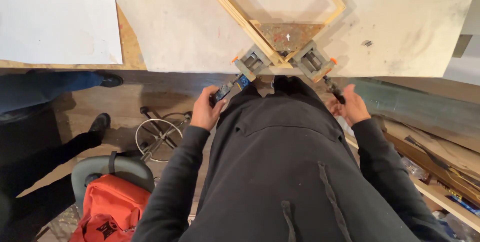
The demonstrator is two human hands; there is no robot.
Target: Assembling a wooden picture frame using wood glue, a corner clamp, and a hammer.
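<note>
Corner clamp (283,61) sat at the near edge of the tabletop (410,17), just ahead of and between both hands, gripping one corner of a pale wooden frame (235,9) that lay flat and turned like a diamond. Inside that corner, a paint-flecked triangular plate (290,34). Nothing else lay within the frame but bare board. Left hand (206,109) curled around the blue-and-black screw handle (227,88) that stuck out from the clamp's left jaw block, fingers wrapped, thumb on top, wrist bent upward. Right hand (350,106) closed on the dark handle (334,89) of the right jaw block, fingers partly folded about it, forearm angling in from the right. Both sleeves black, elbows out to either side of the torso. Down and to the left of the left hand, a red bag (112,212) rested on a grey chair seat (112,169), bag shut, contents not visible. Beyond it, another person's dark shoes (100,122) stood on the floor. Right of the right hand, a low shelf (440,172) held assorted tools, too jumbled to tell apart.
</note>
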